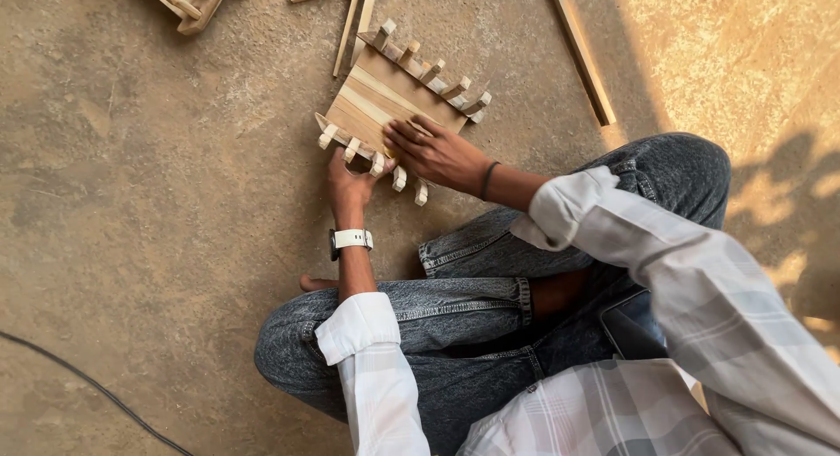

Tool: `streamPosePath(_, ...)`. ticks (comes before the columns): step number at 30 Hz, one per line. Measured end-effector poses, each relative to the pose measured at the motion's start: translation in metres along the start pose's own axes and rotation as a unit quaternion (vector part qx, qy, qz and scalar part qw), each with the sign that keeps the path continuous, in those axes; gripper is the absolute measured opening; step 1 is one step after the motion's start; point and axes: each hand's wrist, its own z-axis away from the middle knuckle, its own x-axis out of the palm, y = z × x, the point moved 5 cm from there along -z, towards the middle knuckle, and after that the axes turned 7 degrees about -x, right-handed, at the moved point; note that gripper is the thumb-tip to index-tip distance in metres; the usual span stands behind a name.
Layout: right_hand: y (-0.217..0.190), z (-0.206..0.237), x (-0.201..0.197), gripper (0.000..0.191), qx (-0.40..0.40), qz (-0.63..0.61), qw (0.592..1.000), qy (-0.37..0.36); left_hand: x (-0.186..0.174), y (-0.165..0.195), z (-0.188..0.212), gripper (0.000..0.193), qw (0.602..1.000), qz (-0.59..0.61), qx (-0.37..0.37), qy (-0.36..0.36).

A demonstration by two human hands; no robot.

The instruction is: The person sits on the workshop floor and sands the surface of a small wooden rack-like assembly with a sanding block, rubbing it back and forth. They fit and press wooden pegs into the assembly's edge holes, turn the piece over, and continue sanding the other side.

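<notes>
While your left hand (350, 186) pinches the wooden panel's (385, 101) six-o'clock edge to steady it, your right hand (435, 151) presses flat, open-palmed, on top.

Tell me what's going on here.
A person sits cross-legged on a concrete floor, working on a small wooden slatted panel with short pegs sticking out along two edges. The left hand, with a white watch on its wrist, grips the near edge. The right hand presses flat on top. Loose wooden strips and another wooden assembly lie nearby.
</notes>
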Motion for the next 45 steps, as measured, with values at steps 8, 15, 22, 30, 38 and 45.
streamPosePath(8, 0.010, -0.045, 0.005, 0.062, -0.028, 0.008, 0.999, 0.016, -0.001, -0.024, -0.013, 0.109, 0.993, -0.074, 0.075, 0.056)
streamPosePath(15, 0.009, 0.001, -0.005, 0.063, -0.055, -0.059, 0.997, 0.019, 0.000, -0.024, -0.012, 0.117, 0.999, 0.023, -0.027, -0.028)
streamPosePath(22, 0.025, -0.102, -0.009, 0.063, -0.007, -0.116, 0.989, 0.087, -0.004, -0.022, -0.015, 0.081, 0.998, 0.020, -0.021, -0.053)
streamPosePath(30, 0.006, 0.000, -0.002, 0.059, -0.054, -0.076, 0.994, 0.059, -0.008, -0.014, -0.005, 0.090, 0.999, -0.026, 0.034, -0.015)
streamPosePath(38, 0.025, -0.095, -0.003, 0.059, -0.027, -0.055, 0.994, 0.087, -0.005, -0.017, -0.020, 0.083, 0.999, -0.012, -0.004, -0.033)
streamPosePath(45, -0.007, 0.031, 0.017, 0.062, -0.070, -0.048, 0.996, 0.016, -0.013, -0.005, 0.000, 0.085, 0.999, 0.017, 0.029, -0.035)
